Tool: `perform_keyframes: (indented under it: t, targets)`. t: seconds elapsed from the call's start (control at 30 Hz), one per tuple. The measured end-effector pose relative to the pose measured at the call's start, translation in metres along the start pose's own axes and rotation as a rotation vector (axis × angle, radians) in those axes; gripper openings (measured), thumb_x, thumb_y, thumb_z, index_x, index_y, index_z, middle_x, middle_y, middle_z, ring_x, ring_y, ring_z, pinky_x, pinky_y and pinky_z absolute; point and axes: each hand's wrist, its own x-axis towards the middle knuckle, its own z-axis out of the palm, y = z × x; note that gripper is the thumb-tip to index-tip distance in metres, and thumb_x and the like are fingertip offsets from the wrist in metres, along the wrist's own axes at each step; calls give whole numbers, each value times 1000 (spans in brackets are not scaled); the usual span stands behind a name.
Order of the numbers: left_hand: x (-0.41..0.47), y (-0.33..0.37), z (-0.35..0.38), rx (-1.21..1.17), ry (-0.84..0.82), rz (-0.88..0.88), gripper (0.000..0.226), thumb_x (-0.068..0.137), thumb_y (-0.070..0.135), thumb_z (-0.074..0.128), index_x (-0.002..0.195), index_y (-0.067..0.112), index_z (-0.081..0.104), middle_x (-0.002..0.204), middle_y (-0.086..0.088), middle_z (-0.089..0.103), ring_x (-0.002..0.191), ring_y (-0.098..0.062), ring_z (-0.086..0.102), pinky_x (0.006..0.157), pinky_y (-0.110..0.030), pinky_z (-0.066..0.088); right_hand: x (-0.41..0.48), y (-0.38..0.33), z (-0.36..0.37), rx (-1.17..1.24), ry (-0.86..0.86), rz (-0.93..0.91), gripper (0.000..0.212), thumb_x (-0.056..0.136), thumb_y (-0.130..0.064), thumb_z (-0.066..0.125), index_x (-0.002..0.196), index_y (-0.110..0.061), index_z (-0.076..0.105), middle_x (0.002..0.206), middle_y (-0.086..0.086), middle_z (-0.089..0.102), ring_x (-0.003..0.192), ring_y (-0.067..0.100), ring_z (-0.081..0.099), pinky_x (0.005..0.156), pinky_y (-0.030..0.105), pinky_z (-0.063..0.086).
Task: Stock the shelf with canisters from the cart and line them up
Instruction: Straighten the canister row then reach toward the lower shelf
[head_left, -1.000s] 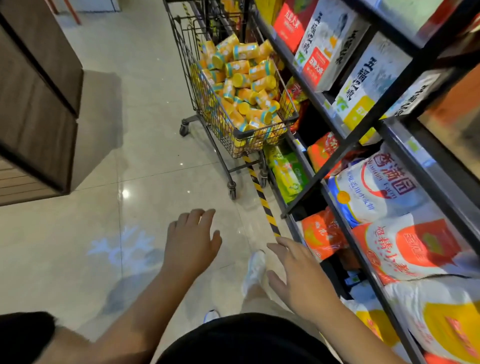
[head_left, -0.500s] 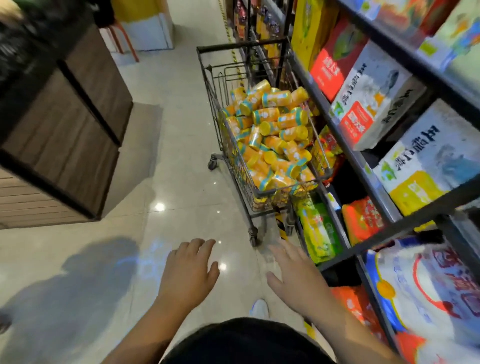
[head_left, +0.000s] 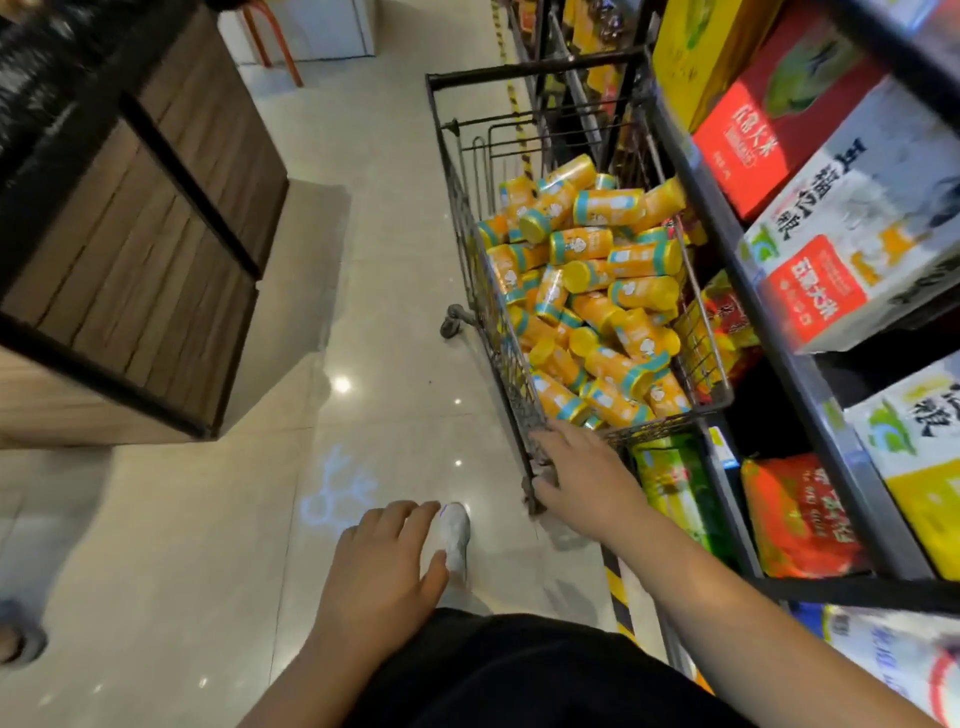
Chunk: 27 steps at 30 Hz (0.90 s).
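Where the dark wire cart (head_left: 469, 270) stands on the glossy pale tiled floor (head_left: 374, 291), its mesh basket is heaped with the canisters (head_left: 608, 291): smooth orange-yellow cylinders with teal bands, lying jumbled on their sides and none on the shelf. At the cart's nearest corner the right hand (head_left: 587, 478) grasps the wire rim, fingers laid over the top edge and thumb against the corner post. Nearer than the cart and to its left, the left hand (head_left: 379, 571) hangs palm down over the tiles, fingers loosely bent, holding nothing. Tight against the cart's right side runs the black metal shelf (head_left: 810, 395), packed with soft printed bags (head_left: 800, 514) and flat-faced boxes (head_left: 769, 130). Left of the cart, across the aisle, sits a slatted wooden counter (head_left: 140, 239). Just before the cart are a white shoe (head_left: 454, 535) and yellow-black striped tape (head_left: 615, 582)
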Motion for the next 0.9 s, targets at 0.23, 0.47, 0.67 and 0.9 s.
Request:
perform_keyframes:
  t: [0.23,0.47,0.67,0.9]
  targets:
    - [175,9,-5,11,-68,299,51,82,44,44,120,19,67,103,-2,69,86,-28,66,66,-40,56,-2,19,-37,118,84,213,60,100,-47,49,155,-32,31,161,-9,22,149,14,17,119,28,19]
    - [311,50,5,139,-153,550,50,86,44,47,124,16,62,107,-8,65,95,-34,62,70,-43,51,-13,37,-38,241,208,394,62,98,-58,42,155,-37,32,160,-17,19,149,8,13,113,14,7]
    - [380,84,19,102,-199,571,50,88,38,64,130,11,62,113,-14,65,97,-39,62,71,-45,53,-11,66,-51,305,308,462,56,96,-47,56,150,-36,42,153,-25,22,144,5,18,107,13,20]
    - [400,98,8,97,-162,538,55,84,48,44,123,15,66,102,-7,67,86,-34,65,60,-39,54,59,155,-82,291,226,440,54,98,-42,54,149,-26,45,158,-2,34,145,19,28,118,37,29]
